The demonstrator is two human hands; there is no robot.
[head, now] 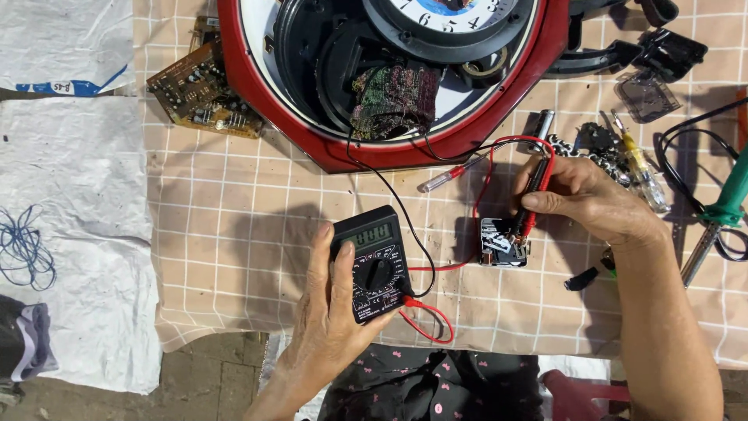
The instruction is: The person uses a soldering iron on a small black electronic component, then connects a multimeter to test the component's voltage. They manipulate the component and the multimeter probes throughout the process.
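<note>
Grips first: the left hand [331, 312] wraps the black multimeter [374, 263] from its left side, thumb lying along the case beside the dial, near the front edge of the table [234, 234]. The right hand [592, 199] pinches the red and black probes [530, 210] together, tips pressed down onto a small clock movement [502, 243] lying just right of the meter. Both hands are closed on what they hold.

Judging by this, the step in hand is a reading: probes on the movement, meter display turned up toward the wearer. The next move likely calls for holding both tips steady on their contacts while the eyes go to the display, and perhaps a turn of the dial with the left thumb.

Red and black leads [436, 320] loop from the meter's lower end over the front edge and back up toward the probes. Further back lies a clear pen-like tester [444, 179], then a yellow-handled screwdriver [643, 168] and a green-handled tool [725, 206] toward the right edge. At the far edge sits a big red-rimmed clock case [312, 132] with black parts and a clock face [460, 19] stacked in it; a brown circuit board [199, 90] lies at the far left corner.

The table carries a checked beige cloth; white sacking [78, 195] covers the ground to the left, with bare paving below.
</note>
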